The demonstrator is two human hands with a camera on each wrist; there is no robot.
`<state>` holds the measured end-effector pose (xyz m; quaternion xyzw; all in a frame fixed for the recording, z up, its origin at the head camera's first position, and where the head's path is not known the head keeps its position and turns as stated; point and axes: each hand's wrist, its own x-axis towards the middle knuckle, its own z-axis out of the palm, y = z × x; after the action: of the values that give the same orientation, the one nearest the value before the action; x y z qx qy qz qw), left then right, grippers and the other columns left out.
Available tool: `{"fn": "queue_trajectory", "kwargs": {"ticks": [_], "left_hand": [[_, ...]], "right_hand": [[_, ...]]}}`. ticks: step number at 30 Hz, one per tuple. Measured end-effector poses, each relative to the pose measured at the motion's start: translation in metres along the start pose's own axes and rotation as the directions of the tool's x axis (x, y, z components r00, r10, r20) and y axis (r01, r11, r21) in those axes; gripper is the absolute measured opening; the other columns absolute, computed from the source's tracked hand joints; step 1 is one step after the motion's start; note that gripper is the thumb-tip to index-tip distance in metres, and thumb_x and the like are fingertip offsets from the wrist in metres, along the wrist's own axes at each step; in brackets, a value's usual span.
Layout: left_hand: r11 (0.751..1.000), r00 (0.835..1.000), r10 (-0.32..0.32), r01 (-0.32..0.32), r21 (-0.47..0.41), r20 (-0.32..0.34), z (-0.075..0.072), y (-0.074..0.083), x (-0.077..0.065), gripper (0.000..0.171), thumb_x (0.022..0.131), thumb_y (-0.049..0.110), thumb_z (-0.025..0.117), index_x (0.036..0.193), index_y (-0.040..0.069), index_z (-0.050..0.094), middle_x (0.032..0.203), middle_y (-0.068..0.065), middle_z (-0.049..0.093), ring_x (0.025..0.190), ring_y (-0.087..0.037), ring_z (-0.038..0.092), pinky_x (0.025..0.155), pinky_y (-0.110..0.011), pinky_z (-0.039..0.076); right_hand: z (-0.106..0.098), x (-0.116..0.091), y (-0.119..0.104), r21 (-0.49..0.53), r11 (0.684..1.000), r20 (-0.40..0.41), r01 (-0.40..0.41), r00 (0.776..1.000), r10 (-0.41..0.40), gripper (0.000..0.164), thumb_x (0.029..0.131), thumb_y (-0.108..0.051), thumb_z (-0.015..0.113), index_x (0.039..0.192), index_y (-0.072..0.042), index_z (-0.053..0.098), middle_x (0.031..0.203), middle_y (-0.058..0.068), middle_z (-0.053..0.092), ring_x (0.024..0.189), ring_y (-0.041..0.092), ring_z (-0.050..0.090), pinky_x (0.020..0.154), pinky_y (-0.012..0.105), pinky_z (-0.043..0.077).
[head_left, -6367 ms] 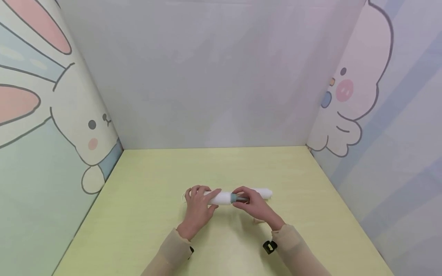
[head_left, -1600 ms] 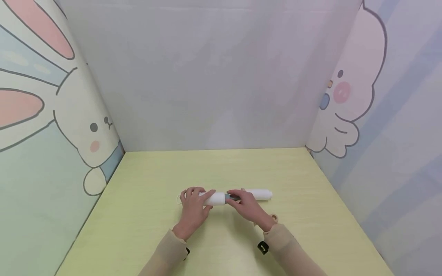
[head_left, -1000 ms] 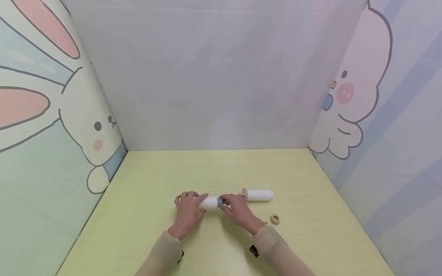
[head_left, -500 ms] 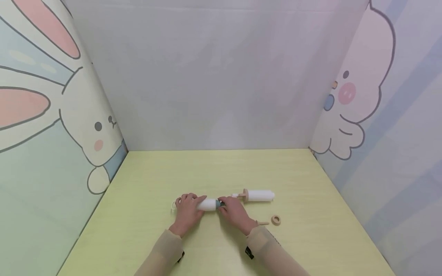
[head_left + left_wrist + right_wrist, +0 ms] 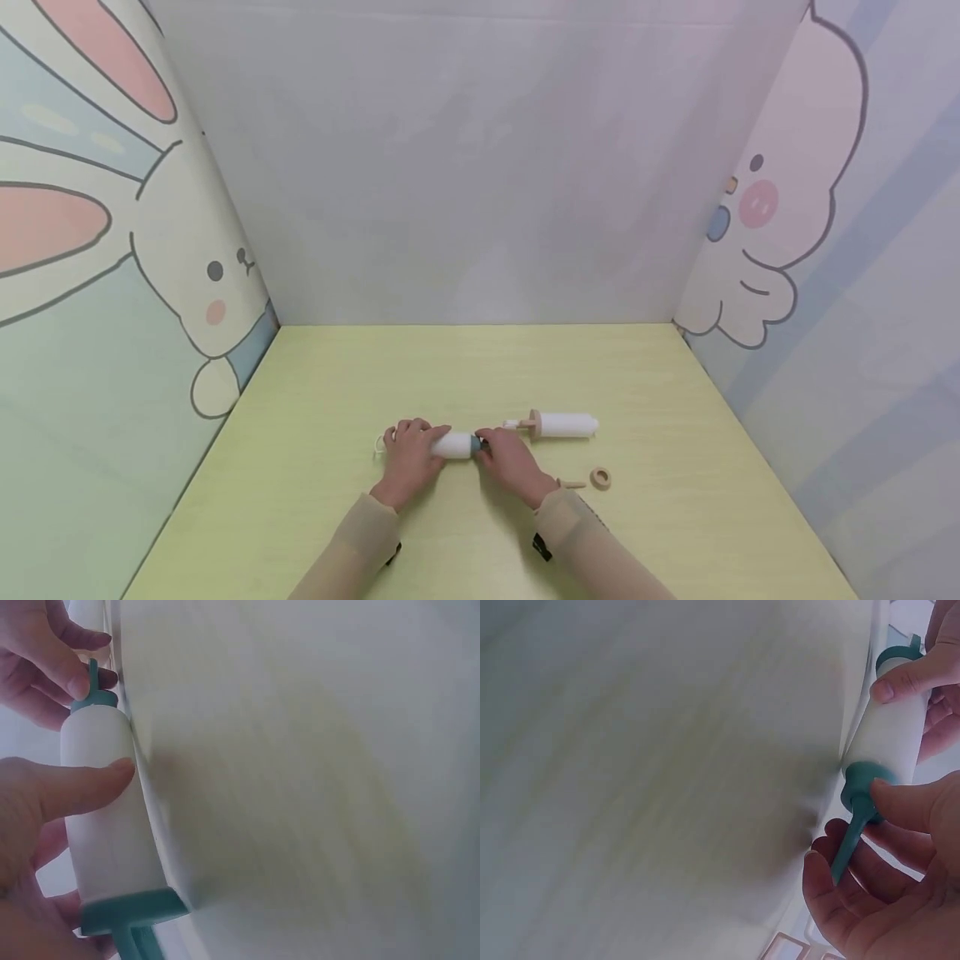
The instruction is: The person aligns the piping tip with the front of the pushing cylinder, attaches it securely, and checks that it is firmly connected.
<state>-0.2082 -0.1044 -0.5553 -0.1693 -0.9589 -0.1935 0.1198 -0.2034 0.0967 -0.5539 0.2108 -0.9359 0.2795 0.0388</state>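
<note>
The white tube [image 5: 452, 446] had slid left, so I likely had more room, my left hand [image 5: 408, 462] curled round it, right hand [image 5: 513, 464] pinching its green tip [image 5: 850, 841].

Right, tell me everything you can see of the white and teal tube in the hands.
The white and teal tube is a smooth, plastic-looking cylinder. A teal collar and slim nozzle top one end; a teal flange with a handle forms the other. It lies sideways at the yellowish table; contact there is unclear. The left hand grips its white body; the right hand holds the collar end.
</note>
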Motion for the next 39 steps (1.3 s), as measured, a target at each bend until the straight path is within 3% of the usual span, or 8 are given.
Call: {"fn": "queue_trajectory", "kwargs": {"ticks": [17,27,30,34,39], "left_hand": [[0.999,1.000,0.008,-0.008,-0.034,-0.008,-0.001,0.006,0.000,0.066,0.063,0.017,0.082,0.125,0.016,0.063,0.106,-0.010,0.059,0.105,-0.036,0.047,0.092,-0.066,0.022],[0.999,0.999,0.039,-0.039,-0.010,-0.035,-0.005,0.009,0.004,0.070,0.060,0.023,0.087,0.125,0.017,0.062,0.104,-0.011,0.059,0.104,-0.038,0.047,0.095,-0.065,0.022],[0.998,0.998,0.054,-0.055,-0.009,-0.044,-0.008,0.010,0.004,0.069,0.060,0.024,0.087,0.125,0.017,0.063,0.104,-0.011,0.058,0.105,-0.038,0.047,0.096,-0.065,0.021],[0.995,0.994,0.098,-0.099,-0.006,-0.050,-0.012,0.017,0.005,0.065,0.063,0.029,0.087,0.124,0.019,0.065,0.108,-0.012,0.058,0.107,-0.037,0.046,0.097,-0.063,0.022],[0.984,0.983,0.169,-0.172,-0.036,-0.070,-0.015,0.033,0.007,0.061,0.066,0.031,0.085,0.123,0.018,0.066,0.113,-0.013,0.057,0.110,-0.034,0.044,0.099,-0.056,0.025]], "right_hand": [[-0.003,-0.007,-0.001,-0.062,0.998,0.017,0.000,1.000,0.001,0.041,0.083,-0.012,0.073,0.120,0.002,0.061,0.106,0.014,0.066,0.094,0.026,0.063,0.080,0.038,0.050],[-0.014,-0.006,-0.009,-0.066,0.998,-0.019,-0.007,1.000,0.006,0.037,0.089,-0.017,0.067,0.122,-0.001,0.061,0.117,0.015,0.062,0.107,0.031,0.058,0.089,0.044,0.045],[-0.020,-0.009,-0.009,-0.014,1.000,-0.016,-0.021,1.000,0.021,0.037,0.091,-0.018,0.066,0.123,-0.002,0.060,0.119,0.014,0.061,0.110,0.031,0.056,0.091,0.045,0.044],[-0.035,-0.017,0.000,0.111,0.993,-0.084,-0.036,0.995,0.045,0.035,0.093,-0.016,0.063,0.124,-0.001,0.060,0.120,0.014,0.061,0.110,0.029,0.057,0.094,0.046,0.041],[-0.061,-0.033,0.017,0.240,0.967,-0.190,-0.086,0.973,0.134,0.029,0.094,-0.015,0.062,0.120,-0.004,0.064,0.113,0.011,0.064,0.096,0.024,0.062,0.079,0.040,0.050]]}}
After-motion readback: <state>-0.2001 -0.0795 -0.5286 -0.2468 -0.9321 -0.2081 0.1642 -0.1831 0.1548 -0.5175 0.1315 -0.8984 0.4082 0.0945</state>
